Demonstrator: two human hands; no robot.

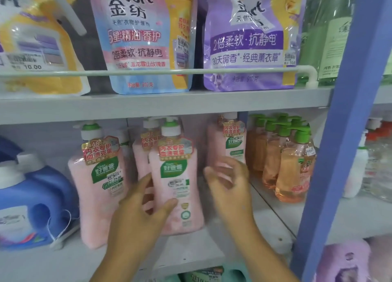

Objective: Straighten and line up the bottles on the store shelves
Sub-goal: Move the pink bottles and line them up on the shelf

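Two hands: left (140, 214) grips pink bottle (178, 188) | right (229, 182) blurred

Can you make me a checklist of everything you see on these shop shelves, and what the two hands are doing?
Surface: grey lower shelf, bare at its front right.
Job's things: front pink bottle stands forward of the others; left pink bottle beside it; right pink bottle further back; orange bottles in rows at the right.
Clutter: blue jugs at left; refill pouches on the upper shelf.
Grippers: left hand holds the front pink bottle, thumb on its front; right hand open, blurred, by the right pink bottle.
Cables: nothing seen.
Surroundings: blue shelf post; white rail.
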